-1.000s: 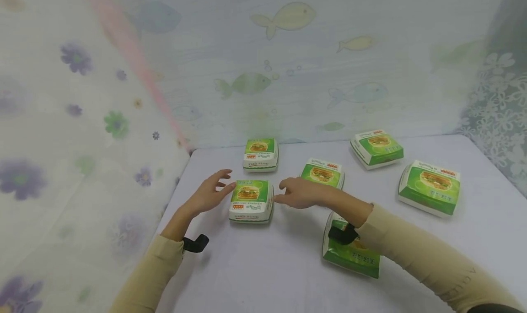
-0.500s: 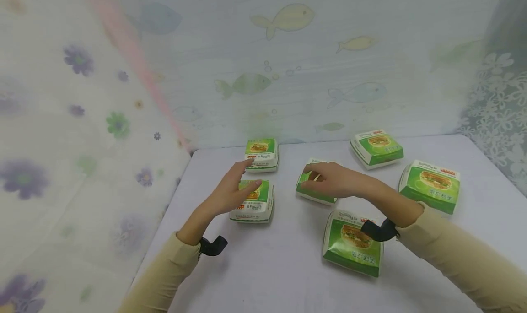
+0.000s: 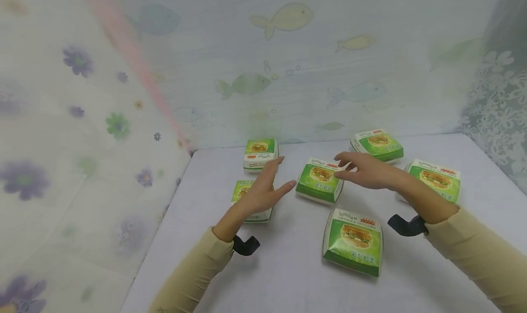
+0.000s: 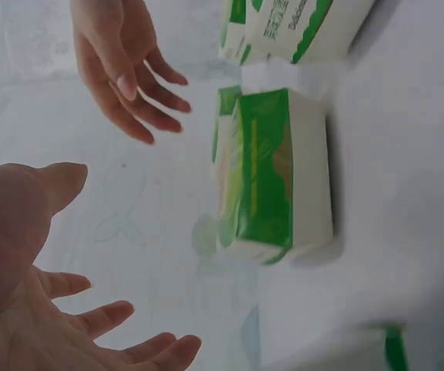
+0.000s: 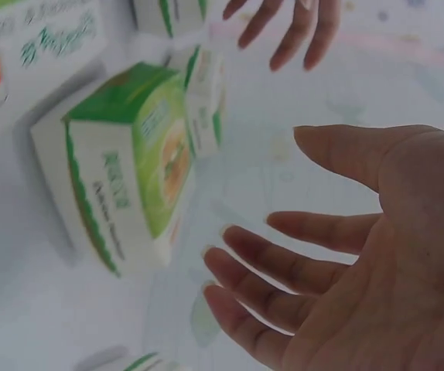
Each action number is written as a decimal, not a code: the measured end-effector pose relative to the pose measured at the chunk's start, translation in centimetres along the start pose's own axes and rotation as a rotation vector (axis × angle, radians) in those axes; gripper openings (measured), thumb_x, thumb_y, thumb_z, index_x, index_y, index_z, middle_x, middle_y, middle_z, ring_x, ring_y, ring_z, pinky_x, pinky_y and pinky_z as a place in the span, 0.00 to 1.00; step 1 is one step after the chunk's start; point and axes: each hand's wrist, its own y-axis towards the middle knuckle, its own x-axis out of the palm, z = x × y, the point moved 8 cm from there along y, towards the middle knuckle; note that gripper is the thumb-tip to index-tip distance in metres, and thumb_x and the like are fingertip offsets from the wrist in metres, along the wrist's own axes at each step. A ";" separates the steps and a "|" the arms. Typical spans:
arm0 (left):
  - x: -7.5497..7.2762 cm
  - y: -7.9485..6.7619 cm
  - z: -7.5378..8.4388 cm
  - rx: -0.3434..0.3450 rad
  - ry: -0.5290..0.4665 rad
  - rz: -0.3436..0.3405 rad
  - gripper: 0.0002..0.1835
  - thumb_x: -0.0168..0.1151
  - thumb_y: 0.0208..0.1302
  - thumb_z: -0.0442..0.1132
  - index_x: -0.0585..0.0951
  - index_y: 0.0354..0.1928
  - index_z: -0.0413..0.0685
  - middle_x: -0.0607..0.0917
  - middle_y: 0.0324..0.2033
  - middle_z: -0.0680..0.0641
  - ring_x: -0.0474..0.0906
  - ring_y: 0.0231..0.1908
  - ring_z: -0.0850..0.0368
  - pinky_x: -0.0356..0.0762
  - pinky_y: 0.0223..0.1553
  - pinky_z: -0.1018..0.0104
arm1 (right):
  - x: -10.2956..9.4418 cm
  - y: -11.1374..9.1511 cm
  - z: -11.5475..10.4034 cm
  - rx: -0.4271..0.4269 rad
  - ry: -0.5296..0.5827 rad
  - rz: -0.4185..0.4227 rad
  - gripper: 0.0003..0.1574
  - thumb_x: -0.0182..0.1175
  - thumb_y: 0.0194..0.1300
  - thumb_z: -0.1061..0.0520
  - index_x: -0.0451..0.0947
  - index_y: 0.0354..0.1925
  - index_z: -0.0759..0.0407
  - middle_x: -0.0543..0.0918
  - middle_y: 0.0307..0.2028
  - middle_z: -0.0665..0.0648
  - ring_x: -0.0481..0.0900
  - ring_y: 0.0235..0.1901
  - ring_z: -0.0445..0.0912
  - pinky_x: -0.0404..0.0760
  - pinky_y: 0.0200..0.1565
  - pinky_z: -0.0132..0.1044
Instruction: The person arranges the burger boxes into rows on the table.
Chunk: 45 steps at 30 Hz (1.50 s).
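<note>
A green and white burger box (image 3: 317, 180) sits mid-table between my two hands. My left hand (image 3: 261, 191) hovers to its left with fingers extended and thumb spread, holding nothing. Beneath that hand, partly covered by it, is another burger box (image 3: 240, 189). On the other side my right hand (image 3: 362, 170) is held with relaxed fingers, its fingertips right at the middle box's right edge in the head view. In the left wrist view the middle box (image 4: 272, 170) stands apart from the left fingers. The right wrist view shows the right palm facing the box (image 5: 121, 162).
Another burger box (image 3: 260, 155) stands at the back left, one (image 3: 378, 144) at the back right, and one (image 3: 435, 179) at the right, partly behind my right wrist. Nearer the front lies another box (image 3: 353, 242). A fish-patterned curtain (image 3: 288, 75) closes off the back.
Both hands have moved right: the left from beside the left front box to over it, the right from that box's right side, past the middle box, to its right edge. The boxes stay put.
</note>
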 end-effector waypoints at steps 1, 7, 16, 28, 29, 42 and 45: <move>0.5 0.3 0.0 -0.002 -0.008 0.001 0.44 0.58 0.75 0.56 0.51 0.81 0.48 0.56 0.78 0.43 0.54 0.77 0.47 0.57 0.75 0.46 | -0.1 0.0 0.5 0.006 0.004 0.006 0.33 0.59 0.76 0.50 0.68 0.68 0.70 0.77 0.61 0.72 0.77 0.59 0.65 0.81 0.55 0.59; 3.4 1.5 -0.2 -0.072 -0.069 -0.003 0.44 0.59 0.75 0.53 0.49 0.82 0.46 0.55 0.79 0.40 0.51 0.78 0.45 0.54 0.76 0.45 | -0.3 0.2 2.6 0.053 0.030 0.022 0.35 0.58 0.77 0.48 0.66 0.69 0.71 0.74 0.64 0.75 0.73 0.62 0.69 0.77 0.59 0.63; 6.3 2.2 -1.4 -0.225 -0.101 0.047 0.46 0.58 0.74 0.56 0.49 0.81 0.41 0.59 0.75 0.33 0.56 0.75 0.36 0.59 0.73 0.41 | 0.8 1.5 5.2 0.157 0.061 0.008 0.40 0.55 0.78 0.46 0.60 0.73 0.71 0.67 0.68 0.77 0.68 0.65 0.72 0.74 0.61 0.66; 8.2 3.7 -3.2 -0.288 -0.202 0.109 0.42 0.56 0.76 0.54 0.54 0.78 0.36 0.65 0.71 0.29 0.63 0.72 0.36 0.64 0.71 0.44 | 2.4 3.0 7.7 0.247 0.097 -0.053 0.40 0.50 0.80 0.45 0.57 0.74 0.73 0.66 0.69 0.77 0.63 0.69 0.72 0.70 0.65 0.66; 8.3 3.7 -3.1 -0.284 -0.205 0.107 0.40 0.55 0.77 0.54 0.55 0.78 0.36 0.66 0.70 0.29 0.64 0.71 0.36 0.64 0.71 0.44 | 2.5 3.0 7.8 0.248 0.099 -0.057 0.40 0.49 0.80 0.45 0.57 0.74 0.73 0.65 0.70 0.77 0.62 0.70 0.72 0.69 0.65 0.66; 8.7 4.4 -4.0 -0.346 -0.292 0.171 0.28 0.51 0.80 0.50 0.67 0.74 0.42 0.72 0.66 0.36 0.70 0.66 0.42 0.70 0.67 0.47 | 3.4 2.5 8.1 0.239 0.093 -0.125 0.37 0.51 0.80 0.44 0.68 0.66 0.76 0.81 0.54 0.70 0.80 0.52 0.60 0.82 0.51 0.51; 8.7 4.7 -4.2 -0.360 -0.310 0.182 0.27 0.50 0.81 0.50 0.67 0.74 0.44 0.74 0.64 0.39 0.72 0.63 0.45 0.72 0.65 0.49 | 3.3 2.5 7.9 0.227 0.089 -0.141 0.32 0.52 0.79 0.46 0.73 0.61 0.75 0.84 0.47 0.65 0.82 0.47 0.56 0.83 0.46 0.47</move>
